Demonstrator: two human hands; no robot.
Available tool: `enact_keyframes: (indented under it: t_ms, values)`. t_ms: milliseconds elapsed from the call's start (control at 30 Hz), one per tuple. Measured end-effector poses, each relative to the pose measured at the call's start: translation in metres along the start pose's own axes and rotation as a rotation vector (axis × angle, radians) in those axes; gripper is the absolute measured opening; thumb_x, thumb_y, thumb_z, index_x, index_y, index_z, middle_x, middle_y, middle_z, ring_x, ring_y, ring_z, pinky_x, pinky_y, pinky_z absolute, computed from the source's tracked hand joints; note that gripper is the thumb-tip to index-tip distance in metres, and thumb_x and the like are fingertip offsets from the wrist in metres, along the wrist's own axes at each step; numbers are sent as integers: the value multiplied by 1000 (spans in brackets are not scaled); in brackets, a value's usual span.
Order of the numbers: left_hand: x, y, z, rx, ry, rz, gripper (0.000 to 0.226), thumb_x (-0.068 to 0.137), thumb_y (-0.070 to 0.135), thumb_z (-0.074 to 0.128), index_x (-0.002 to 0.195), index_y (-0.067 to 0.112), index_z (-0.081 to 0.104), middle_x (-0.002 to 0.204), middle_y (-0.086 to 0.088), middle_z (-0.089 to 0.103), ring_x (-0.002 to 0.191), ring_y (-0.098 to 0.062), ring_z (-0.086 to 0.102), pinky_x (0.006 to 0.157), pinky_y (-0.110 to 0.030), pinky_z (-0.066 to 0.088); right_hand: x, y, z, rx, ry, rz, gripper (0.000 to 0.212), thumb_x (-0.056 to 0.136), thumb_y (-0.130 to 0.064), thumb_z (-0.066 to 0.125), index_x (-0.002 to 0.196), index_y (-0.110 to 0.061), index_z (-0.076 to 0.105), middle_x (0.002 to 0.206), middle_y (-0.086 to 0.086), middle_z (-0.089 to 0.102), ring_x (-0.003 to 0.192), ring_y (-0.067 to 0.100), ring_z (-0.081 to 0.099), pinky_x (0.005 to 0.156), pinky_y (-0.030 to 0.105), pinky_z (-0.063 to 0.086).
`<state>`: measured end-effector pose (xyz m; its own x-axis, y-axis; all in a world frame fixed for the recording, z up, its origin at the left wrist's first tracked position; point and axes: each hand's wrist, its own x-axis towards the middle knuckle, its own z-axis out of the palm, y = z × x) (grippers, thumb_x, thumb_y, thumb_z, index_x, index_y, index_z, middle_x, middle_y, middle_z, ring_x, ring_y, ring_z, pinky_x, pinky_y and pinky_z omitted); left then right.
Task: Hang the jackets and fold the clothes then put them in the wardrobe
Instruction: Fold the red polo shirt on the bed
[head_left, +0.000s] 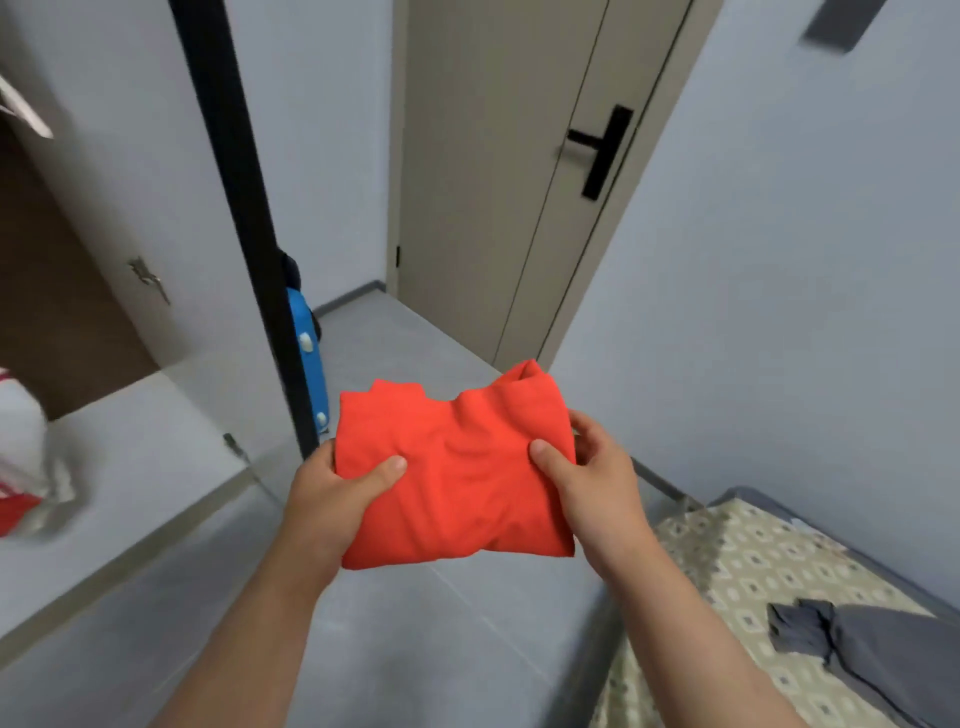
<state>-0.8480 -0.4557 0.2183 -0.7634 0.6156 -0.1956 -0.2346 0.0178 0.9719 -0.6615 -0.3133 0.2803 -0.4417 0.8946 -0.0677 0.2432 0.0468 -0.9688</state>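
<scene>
A folded orange-red garment is held in the air at the middle of the view, above the grey tiled floor and touching nothing else. The left grip grasps its 9 o'clock edge, with the thumb pressed flat on top and the fingers hidden beneath the cloth. The right grip grasps the 3 o'clock edge the same way, its thumb lying on top and its fingers curled round the side. The cloth is wrinkled, and a fold rises at its far right corner.

At 5 o'clock lies a bed with a patterned cover, and a grey garment is spread on it, well apart from the orange-red one. At 12 o'clock stands a closed beige door with a black handle. At 10 o'clock a black upright runs down to the floor, with a blue suitcase just behind it. Left of the upright, keys hang from a white panel.
</scene>
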Motion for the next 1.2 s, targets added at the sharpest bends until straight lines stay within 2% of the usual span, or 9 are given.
enact_keyframes:
  t_ms: [67, 100, 267, 400, 600, 767, 867, 1000, 1200]
  values:
    - [-8, 42, -23, -29, 64, 54, 38, 56, 22, 89, 91, 29, 75, 88, 8, 77, 76, -8, 73, 65, -25, 55, 0, -40, 15, 116, -63, 63, 17, 90, -10, 70, 107, -12, 72, 99, 5, 77, 96, 21, 72, 90, 44, 57]
    - [-13, 62, -34, -45, 87, 79, 40, 56, 26, 89, 93, 33, 75, 91, 8, 77, 78, -8, 73, 63, -22, 55, 0, -59, 22, 156, -95, 78, 13, 90, -11, 70, 102, -11, 73, 98, 7, 77, 94, 25, 71, 87, 44, 58]
    - [-23, 145, -76, -114, 202, 233, 47, 57, 32, 89, 101, 33, 72, 98, 10, 76, 85, -7, 73, 67, -20, 56, 4, -146, 67, 214, -210, -100, 21, 90, -10, 69, 105, -25, 71, 97, -6, 76, 88, 11, 72, 76, 28, 54]
    - [-23, 185, -103, -161, 319, 300, 36, 67, 29, 82, 101, 26, 70, 97, 10, 76, 86, -8, 73, 71, -27, 53, 9, -203, 109, 190, -279, -275, 29, 90, -4, 65, 105, -28, 69, 99, -12, 75, 93, 8, 69, 84, 29, 53]
    - [-32, 233, -167, -121, 496, 404, 20, 76, 20, 78, 95, 24, 73, 93, 7, 77, 83, -9, 73, 68, -24, 55, 18, -249, 178, 254, -520, -385, 47, 88, 3, 59, 116, -35, 62, 101, -13, 72, 94, 8, 68, 81, 28, 48]
    - [-29, 266, -192, -74, 681, 466, 34, 70, 30, 81, 103, 24, 72, 100, 3, 77, 91, -16, 73, 83, -39, 54, 44, -286, 227, 316, -672, -488, 46, 89, -1, 62, 120, -34, 59, 104, -21, 71, 98, 1, 67, 88, 27, 49]
    - [-20, 286, -197, -49, 780, 486, 34, 73, 26, 84, 104, 24, 72, 99, 4, 77, 90, -16, 74, 84, -41, 56, 65, -307, 253, 342, -744, -526, 42, 90, -4, 64, 116, -37, 58, 100, -27, 69, 94, -3, 67, 82, 18, 50]
    - [-19, 304, -210, -42, 911, 519, 37, 63, 37, 82, 99, 30, 74, 99, 6, 77, 88, -13, 74, 76, -35, 55, 78, -328, 294, 385, -875, -534, 41, 90, -4, 65, 109, -41, 58, 97, -21, 71, 90, -4, 67, 68, 7, 49]
    - [-24, 324, -246, 20, 1038, 597, 39, 65, 32, 79, 102, 23, 73, 99, 6, 77, 90, -11, 73, 74, -26, 52, 71, -349, 357, 437, -998, -555, 43, 90, 0, 64, 109, -39, 60, 100, -22, 72, 92, -1, 69, 74, 13, 52]
